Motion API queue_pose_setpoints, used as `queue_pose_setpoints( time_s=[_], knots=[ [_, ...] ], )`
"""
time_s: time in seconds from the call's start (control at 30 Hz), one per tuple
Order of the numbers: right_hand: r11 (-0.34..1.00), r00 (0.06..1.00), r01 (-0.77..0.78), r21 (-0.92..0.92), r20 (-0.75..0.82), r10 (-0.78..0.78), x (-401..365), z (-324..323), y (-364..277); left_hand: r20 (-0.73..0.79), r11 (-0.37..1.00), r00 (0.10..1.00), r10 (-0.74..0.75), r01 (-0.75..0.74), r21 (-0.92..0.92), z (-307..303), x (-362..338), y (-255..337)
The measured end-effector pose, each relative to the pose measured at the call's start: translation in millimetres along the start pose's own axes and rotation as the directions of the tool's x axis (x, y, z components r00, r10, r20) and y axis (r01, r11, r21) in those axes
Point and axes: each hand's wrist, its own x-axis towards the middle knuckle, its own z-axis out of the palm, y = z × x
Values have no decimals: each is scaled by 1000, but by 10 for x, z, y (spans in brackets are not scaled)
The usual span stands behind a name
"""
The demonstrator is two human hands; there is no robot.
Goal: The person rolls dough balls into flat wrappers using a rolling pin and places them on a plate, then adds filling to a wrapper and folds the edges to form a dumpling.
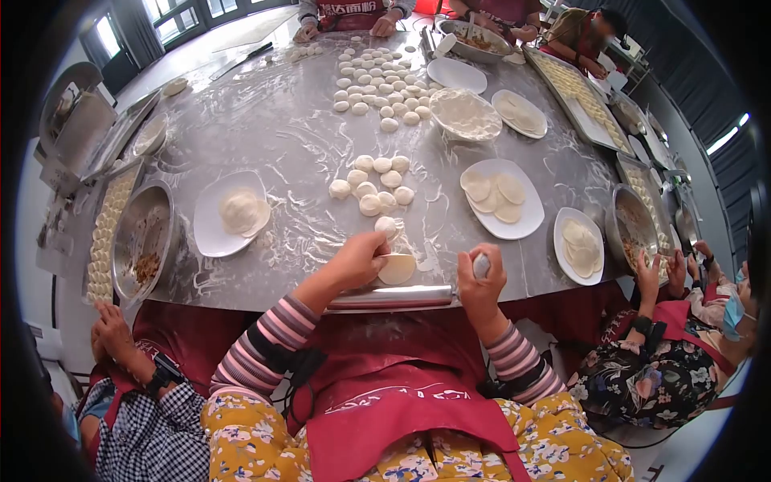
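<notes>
My left hand [359, 261] pinches the edge of a flat round dough wrapper [397, 270] lying on the floured table. In my right hand [482, 283] is the grey handle end of a rolling pin [392, 297]; its metal barrel lies along the table's near edge, just below the wrapper. A dough ball [385, 226] sits right beyond my left fingers. Farther off, several more small dough pieces [369, 205] are grouped together.
White plates of wrappers stand left [210, 233] and right [526, 223]. A floury bowl [466, 114] sits beyond, beside many dough pieces [377, 80]. Filling bowls [165, 233] and dumpling trays line both sides. Other people's hands [116, 333] rest near the table edges.
</notes>
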Motion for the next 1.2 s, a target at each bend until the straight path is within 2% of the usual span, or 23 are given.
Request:
queue_pose_setpoints(
  time_s=[0.1,0.13,0.3,0.37,0.43,0.47,0.5,0.53,0.6,0.67,0.73,0.8,0.83,0.97,1.03,1.07,1.13,1.2],
  knots=[
    [996,996,86,-34,-22,-87,274,259,146,5,1000,1000,23,-23,-16,-38,-18,77],
    [992,992,120,-35,-25,-121,374,369,210,-18,999,1000,4,-3,39,-32,15,94],
    [993,993,122,8,-13,-122,556,545,231,-29,985,1000,-2,7,171,-16,220,174],
    [993,993,116,-4,0,-116,453,419,219,135,974,991,-20,-11,226,-46,229,214],
    [915,945,326,-239,87,-314,250,158,168,122,978,993,-1,-24,206,-28,201,137],
    [914,945,327,-239,94,-314,129,67,105,105,980,994,19,-39,197,-36,189,95],
    [971,980,198,-137,52,-193,2,-17,35,48,993,999,15,-21,114,-30,162,48],
    [998,998,64,-28,21,-63,-51,-53,1,48,993,999,14,-20,112,-39,126,33],
    [997,998,61,-37,21,-60,-6,-22,-4,47,1000,999,9,-9,-7,-47,54,37],
    [998,998,55,-43,13,-54,115,83,40,38,1000,999,17,-17,-11,-7,15,88],
    [986,987,156,-55,-31,-158,353,318,192,23,1000,999,25,-24,-5,5,25,148],
    [991,991,130,-16,-19,-130,515,519,249,-37,985,999,37,-30,172,9,95,187],
    [994,994,107,17,5,-107,560,557,255,-34,979,999,23,-15,202,12,136,195],
    [995,995,97,7,20,-97,443,396,181,51,983,998,-27,17,183,3,206,162],
    [964,974,225,-141,52,-220,259,148,64,18,988,1000,15,-18,154,-4,168,110],
    [963,973,227,-143,60,-221,128,69,49,16,989,1000,13,-16,146,-1,152,44],
    [999,1000,0,42,21,0,-59,-42,1,-71,1000,997,5,-7,-23,17,102,-59],
    [1000,1000,26,5,15,-26,14,1,-3,-52,999,998,36,-36,2,33,52,-72]
  ],
)
